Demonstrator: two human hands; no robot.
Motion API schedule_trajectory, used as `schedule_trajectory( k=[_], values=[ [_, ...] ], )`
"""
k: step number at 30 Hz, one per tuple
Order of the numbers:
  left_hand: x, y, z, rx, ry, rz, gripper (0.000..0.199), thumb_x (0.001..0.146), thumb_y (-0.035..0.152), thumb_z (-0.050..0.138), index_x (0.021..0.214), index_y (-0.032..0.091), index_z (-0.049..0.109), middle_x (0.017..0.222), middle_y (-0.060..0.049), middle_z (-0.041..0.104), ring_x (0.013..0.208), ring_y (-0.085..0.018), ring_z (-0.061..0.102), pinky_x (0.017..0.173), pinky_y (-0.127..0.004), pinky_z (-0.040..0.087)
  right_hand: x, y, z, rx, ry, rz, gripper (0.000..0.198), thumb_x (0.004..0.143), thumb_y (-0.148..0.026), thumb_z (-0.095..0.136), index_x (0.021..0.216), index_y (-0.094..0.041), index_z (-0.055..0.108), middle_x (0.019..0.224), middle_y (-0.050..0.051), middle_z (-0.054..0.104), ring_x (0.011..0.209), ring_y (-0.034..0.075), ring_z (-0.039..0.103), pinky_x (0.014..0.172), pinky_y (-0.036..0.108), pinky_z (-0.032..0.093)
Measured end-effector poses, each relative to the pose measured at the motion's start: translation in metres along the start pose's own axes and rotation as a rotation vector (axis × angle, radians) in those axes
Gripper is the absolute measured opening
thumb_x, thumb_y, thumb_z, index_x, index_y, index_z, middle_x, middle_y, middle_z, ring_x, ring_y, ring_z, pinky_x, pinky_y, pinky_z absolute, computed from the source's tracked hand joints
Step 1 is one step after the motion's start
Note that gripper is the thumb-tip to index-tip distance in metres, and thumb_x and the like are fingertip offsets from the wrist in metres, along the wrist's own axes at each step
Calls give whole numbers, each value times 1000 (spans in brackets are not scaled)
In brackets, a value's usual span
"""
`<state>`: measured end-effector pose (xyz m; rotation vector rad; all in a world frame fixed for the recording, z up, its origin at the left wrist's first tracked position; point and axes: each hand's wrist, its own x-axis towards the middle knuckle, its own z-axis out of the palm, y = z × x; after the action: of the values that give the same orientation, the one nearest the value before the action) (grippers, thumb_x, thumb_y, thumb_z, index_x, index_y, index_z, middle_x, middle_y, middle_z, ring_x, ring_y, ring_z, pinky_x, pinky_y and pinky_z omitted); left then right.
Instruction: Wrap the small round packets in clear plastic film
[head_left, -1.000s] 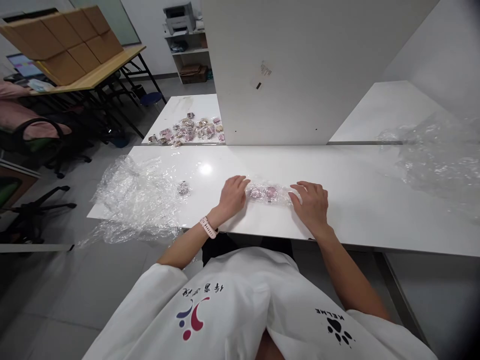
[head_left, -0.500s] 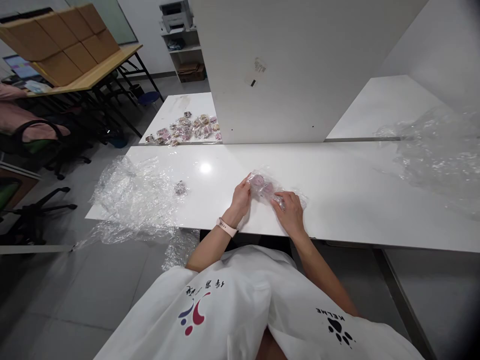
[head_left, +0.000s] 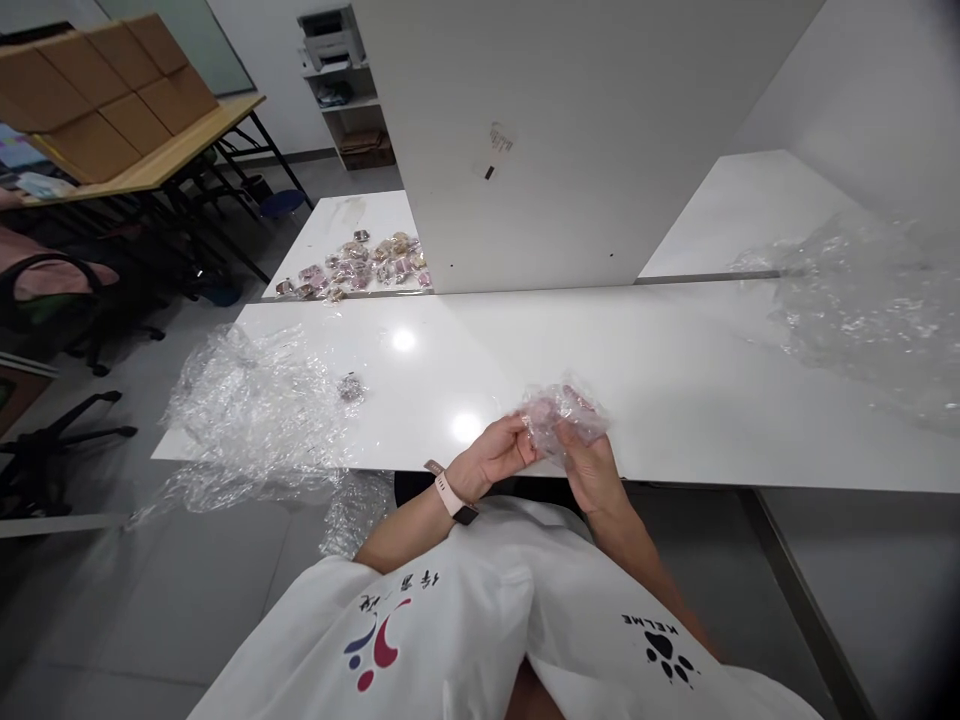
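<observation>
Between my hands, close to the front edge of the white table (head_left: 675, 400), is a bundle of clear bubble wrap (head_left: 551, 405) with pink items inside. What the pink items are is blurred by the plastic. My left hand (head_left: 504, 452) has its palm turned up and its fingers closed on the bundle's left side. On the right side, my right hand (head_left: 591, 465) grips the wrap with thumb and fingers. A small wrapped dark item (head_left: 349, 388) lies apart to the left, beside a large crumpled heap of bubble wrap (head_left: 247, 410).
Several small wrapped items (head_left: 360, 262) lie on the back left surface. A tall white panel (head_left: 525, 150) rises behind the table. More clear plastic wrap (head_left: 877, 310) lies at right. Further off are cardboard boxes (head_left: 105, 100), a chair (head_left: 60, 270) and a partly visible person.
My hands have drawn the bundle nearer and lifted it. It was stretched flat on the table; now it is bunched and folded. My left wrist has turned, palm upward.
</observation>
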<state>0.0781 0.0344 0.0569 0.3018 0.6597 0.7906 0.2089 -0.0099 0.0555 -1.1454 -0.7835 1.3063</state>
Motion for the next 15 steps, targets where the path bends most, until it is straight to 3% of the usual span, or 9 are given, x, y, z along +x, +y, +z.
schedule_trajectory(
  k=[3,6,9,12,15],
  values=[
    [-7,-6,2,302,13,82,23,88,32,67,103,14,67,93,-9,72,80,-16,68,80,-31,55,9,7,-15,51,19,74,48,68,-44,86,107,-19,71,105,6,74,97,22,68,89,37,55],
    [-24,-8,-10,830,104,332,40,94,42,59,127,21,61,124,-12,68,112,-24,65,99,-41,51,46,12,-46,79,335,23,39,65,-41,86,92,-16,71,92,5,74,84,20,69,79,34,58],
    [-42,-8,-43,1392,442,687,40,97,37,52,133,24,58,143,-11,57,139,-29,46,117,-52,32,119,-4,-89,85,698,-62,27,74,-33,78,90,-15,66,89,4,71,83,18,70,74,33,60],
    [-51,-10,-79,1703,776,828,36,96,31,49,127,20,62,145,-13,55,144,-32,40,121,-57,23,211,-45,-127,-107,807,-126,17,92,-18,53,104,-9,62,103,12,68,89,18,69,73,33,59],
    [-51,-12,-95,1843,873,851,36,95,27,50,128,21,62,145,-12,56,142,-32,43,120,-56,26,296,-91,-140,-284,778,-169,30,100,-15,39,122,-3,56,124,21,61,103,20,64,78,37,57]
  ],
)
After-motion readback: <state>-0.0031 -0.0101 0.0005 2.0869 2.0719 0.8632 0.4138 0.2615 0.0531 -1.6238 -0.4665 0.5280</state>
